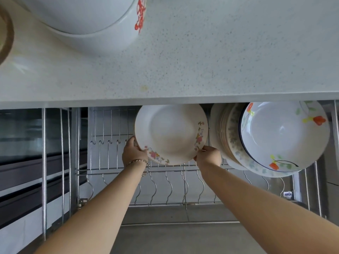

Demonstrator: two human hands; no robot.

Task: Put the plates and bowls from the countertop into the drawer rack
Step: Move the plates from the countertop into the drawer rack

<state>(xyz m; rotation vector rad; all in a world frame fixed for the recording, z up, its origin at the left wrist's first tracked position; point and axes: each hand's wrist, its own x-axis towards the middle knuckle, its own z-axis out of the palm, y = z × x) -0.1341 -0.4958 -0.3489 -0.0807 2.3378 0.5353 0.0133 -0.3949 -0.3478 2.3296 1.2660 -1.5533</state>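
Note:
A cream plate with pink flowers on its rim [171,133] stands on edge over the wire drawer rack [165,186], just below the countertop's front edge. My left hand [134,153] grips its lower left rim and my right hand [209,155] grips its lower right rim. To the right, several plates stand in the rack, the front one white with orange flowers [284,134]. White bowls with red markings [88,21] sit stacked on the countertop [220,52] at the back left.
Empty wire slots of the rack lie left of and in front of the held plate. A brown-rimmed object [5,33] shows at the countertop's far left edge. Vertical steel rods [44,171] frame the drawer's left side. A grey floor [183,239] lies below.

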